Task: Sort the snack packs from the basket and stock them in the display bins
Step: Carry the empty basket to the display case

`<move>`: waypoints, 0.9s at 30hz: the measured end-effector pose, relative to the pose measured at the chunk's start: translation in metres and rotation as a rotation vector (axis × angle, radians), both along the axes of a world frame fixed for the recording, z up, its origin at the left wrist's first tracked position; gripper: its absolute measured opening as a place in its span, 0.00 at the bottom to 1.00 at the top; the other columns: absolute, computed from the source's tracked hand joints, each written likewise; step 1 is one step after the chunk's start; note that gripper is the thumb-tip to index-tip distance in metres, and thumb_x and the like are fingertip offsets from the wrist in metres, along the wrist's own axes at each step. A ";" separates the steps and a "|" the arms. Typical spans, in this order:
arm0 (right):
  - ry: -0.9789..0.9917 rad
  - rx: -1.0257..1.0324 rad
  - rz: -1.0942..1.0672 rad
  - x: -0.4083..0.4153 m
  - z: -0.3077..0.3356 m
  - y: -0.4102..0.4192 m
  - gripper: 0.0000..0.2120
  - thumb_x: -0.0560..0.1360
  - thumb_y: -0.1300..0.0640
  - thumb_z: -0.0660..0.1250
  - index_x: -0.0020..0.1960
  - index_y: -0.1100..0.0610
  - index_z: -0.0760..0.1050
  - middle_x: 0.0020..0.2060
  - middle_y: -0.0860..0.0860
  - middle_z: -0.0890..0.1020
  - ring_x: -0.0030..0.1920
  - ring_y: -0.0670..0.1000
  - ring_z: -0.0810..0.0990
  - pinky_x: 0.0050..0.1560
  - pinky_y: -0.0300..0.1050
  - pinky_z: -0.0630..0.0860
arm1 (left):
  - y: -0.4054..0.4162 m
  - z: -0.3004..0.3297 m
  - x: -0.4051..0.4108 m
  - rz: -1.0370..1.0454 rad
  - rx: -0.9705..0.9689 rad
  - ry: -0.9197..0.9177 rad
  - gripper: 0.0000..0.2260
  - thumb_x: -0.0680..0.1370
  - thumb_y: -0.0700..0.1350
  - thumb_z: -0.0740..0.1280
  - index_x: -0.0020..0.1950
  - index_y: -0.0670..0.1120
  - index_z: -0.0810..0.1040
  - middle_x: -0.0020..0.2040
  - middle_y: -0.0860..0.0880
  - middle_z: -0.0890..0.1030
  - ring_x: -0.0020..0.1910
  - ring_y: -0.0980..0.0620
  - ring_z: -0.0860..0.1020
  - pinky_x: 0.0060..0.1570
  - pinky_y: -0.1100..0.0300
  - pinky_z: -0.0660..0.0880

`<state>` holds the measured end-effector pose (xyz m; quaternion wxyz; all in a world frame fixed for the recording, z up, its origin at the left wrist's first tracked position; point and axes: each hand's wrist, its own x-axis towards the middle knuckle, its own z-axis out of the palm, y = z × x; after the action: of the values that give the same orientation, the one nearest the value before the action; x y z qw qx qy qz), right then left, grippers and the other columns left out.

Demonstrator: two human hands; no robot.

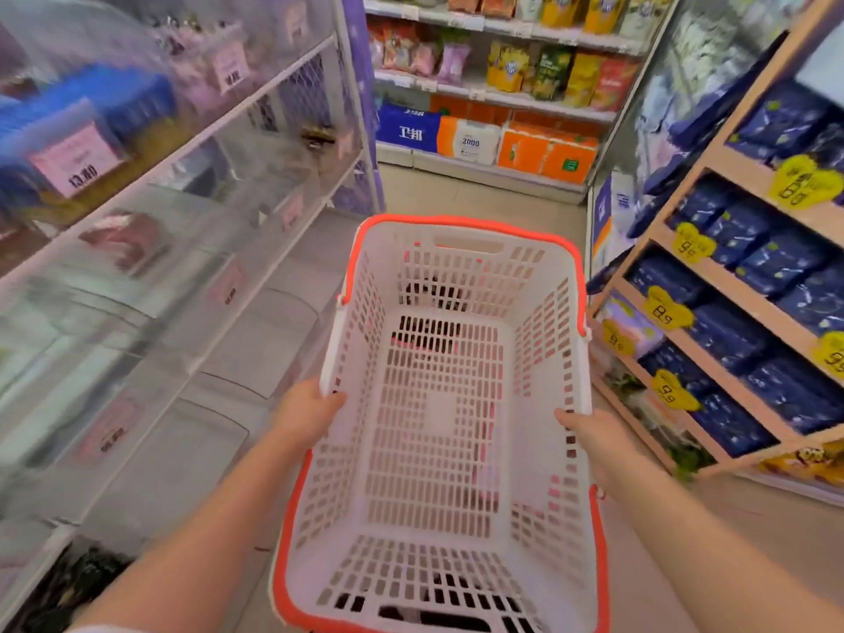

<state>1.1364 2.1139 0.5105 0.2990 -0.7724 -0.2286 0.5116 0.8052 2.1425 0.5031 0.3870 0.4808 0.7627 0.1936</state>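
Shop aisle, bins [150, 249] at 9 o'clock. Left hand [307, 411], right hand [589, 434] grip empty basket [438, 418]; stocking looks done, next park it.

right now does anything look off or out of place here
The basket is empty: no snack packs show inside, though the task is to sort packs from it. The left hand and right hand grip its side rims. Nothing looks spilled or damaged.
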 end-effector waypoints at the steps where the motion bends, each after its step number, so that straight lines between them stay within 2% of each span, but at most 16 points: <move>1: -0.011 -0.010 0.016 0.005 0.001 0.020 0.16 0.75 0.59 0.67 0.61 0.65 0.73 0.51 0.62 0.80 0.49 0.63 0.80 0.52 0.62 0.78 | 0.015 -0.002 0.004 0.014 -0.004 0.006 0.09 0.77 0.42 0.64 0.54 0.40 0.77 0.45 0.41 0.80 0.39 0.44 0.78 0.35 0.58 0.72; 5: -0.032 -0.044 0.077 0.005 0.000 0.089 0.16 0.76 0.60 0.66 0.60 0.67 0.72 0.52 0.64 0.80 0.51 0.64 0.80 0.53 0.64 0.76 | 0.066 -0.012 0.008 0.040 -0.022 0.072 0.11 0.76 0.41 0.64 0.57 0.38 0.76 0.48 0.36 0.81 0.43 0.39 0.81 0.43 0.50 0.76; 7: -0.026 -0.071 0.094 0.000 -0.006 0.120 0.14 0.76 0.62 0.65 0.59 0.68 0.73 0.51 0.65 0.80 0.50 0.66 0.80 0.52 0.64 0.77 | 0.091 -0.020 0.002 0.070 -0.031 0.075 0.12 0.76 0.40 0.65 0.58 0.38 0.76 0.48 0.36 0.81 0.43 0.39 0.81 0.44 0.49 0.77; 13: -0.067 -0.183 0.201 -0.019 -0.019 0.216 0.15 0.75 0.65 0.65 0.60 0.71 0.71 0.49 0.66 0.79 0.43 0.63 0.78 0.38 0.52 0.77 | 0.175 -0.045 -0.025 0.016 -0.140 0.069 0.10 0.76 0.42 0.65 0.54 0.37 0.78 0.46 0.37 0.82 0.41 0.41 0.81 0.41 0.53 0.75; 17: -0.131 -0.237 0.238 -0.029 -0.022 0.271 0.14 0.74 0.69 0.64 0.57 0.75 0.70 0.39 0.63 0.75 0.33 0.58 0.73 0.32 0.48 0.70 | 0.230 -0.061 -0.035 0.027 -0.171 0.023 0.07 0.76 0.38 0.63 0.49 0.36 0.78 0.39 0.41 0.78 0.36 0.47 0.76 0.36 0.60 0.69; 20: -0.183 -0.252 0.269 -0.039 -0.017 0.305 0.11 0.72 0.71 0.63 0.53 0.74 0.72 0.40 0.66 0.76 0.39 0.62 0.78 0.36 0.47 0.71 | 0.262 -0.070 -0.038 -0.023 -0.199 0.056 0.11 0.76 0.39 0.62 0.56 0.38 0.76 0.47 0.42 0.80 0.43 0.46 0.78 0.37 0.61 0.71; 22: -0.205 -0.248 0.285 -0.048 -0.009 0.330 0.03 0.71 0.74 0.60 0.43 0.71 0.71 0.31 0.62 0.74 0.27 0.56 0.76 0.27 0.39 0.70 | 0.279 -0.075 -0.036 -0.024 -0.209 0.100 0.15 0.77 0.42 0.63 0.62 0.40 0.74 0.56 0.40 0.79 0.53 0.42 0.78 0.49 0.57 0.74; 23: -0.199 -0.256 0.289 -0.052 -0.010 0.343 0.06 0.71 0.75 0.59 0.36 0.69 0.69 0.25 0.59 0.72 0.21 0.53 0.73 0.23 0.37 0.67 | 0.286 -0.077 -0.034 -0.026 -0.209 0.115 0.16 0.76 0.43 0.64 0.63 0.41 0.73 0.60 0.40 0.77 0.56 0.42 0.77 0.53 0.56 0.73; 24: -0.188 -0.259 0.310 -0.057 -0.009 0.354 0.10 0.71 0.76 0.58 0.33 0.67 0.67 0.23 0.58 0.70 0.19 0.52 0.70 0.21 0.36 0.65 | 0.294 -0.078 -0.029 -0.042 -0.199 0.131 0.17 0.76 0.45 0.65 0.64 0.42 0.73 0.62 0.41 0.76 0.58 0.43 0.76 0.56 0.56 0.72; 27: -0.217 -0.282 0.358 -0.069 -0.023 0.380 0.10 0.71 0.75 0.59 0.35 0.65 0.65 0.28 0.57 0.69 0.25 0.53 0.69 0.17 0.34 0.64 | 0.315 -0.075 -0.003 -0.120 -0.138 0.059 0.16 0.77 0.46 0.65 0.63 0.43 0.74 0.64 0.46 0.76 0.57 0.45 0.77 0.56 0.58 0.72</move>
<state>1.0674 2.4941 0.4877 0.0664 -0.8041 -0.3188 0.4973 0.8018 2.4573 0.4282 0.4074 0.5035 0.7550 0.1028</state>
